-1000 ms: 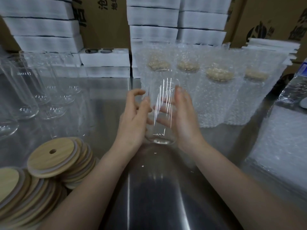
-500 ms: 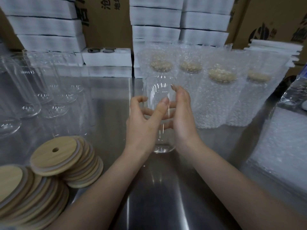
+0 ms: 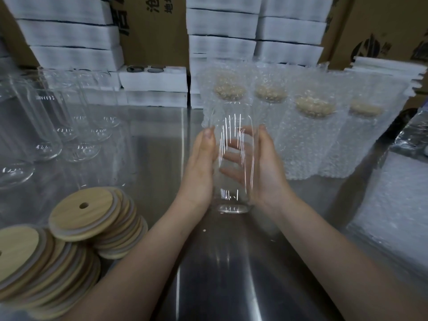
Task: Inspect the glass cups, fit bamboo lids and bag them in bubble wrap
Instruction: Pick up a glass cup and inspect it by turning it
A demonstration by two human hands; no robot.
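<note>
Clear glass makes up the tall glass cup (image 3: 234, 126), which stands upright and lidless between the two hands, over the near middle of the steel table (image 3: 231, 281). Whether its base touches the tabletop cannot be told. The left hand (image 3: 201, 169) lies flat against the cup's left wall, its fingers straight and pressed together, pointing up. The right hand (image 3: 267, 167) grips the right wall. Its thumb runs up the near side, and its fingers, seen through the glass, curl round the far side and are slightly spread.

Just behind the cup stands a row of wrapped cups (image 3: 308, 135) in bubble wrap, each with a pale lid showing through the bag. To the left, well apart from the hands, a group of bare glass cups (image 3: 46, 126) stands on the table. Leaning stacks of bamboo lids (image 3: 85, 213) sit at the near left, and the top lid shows a small round hole. At the right edge lies a pile of bubble wrap bags (image 3: 393, 216). White foam trays (image 3: 69, 35) are stacked along the back, in front of cardboard boxes (image 3: 150, 31).
</note>
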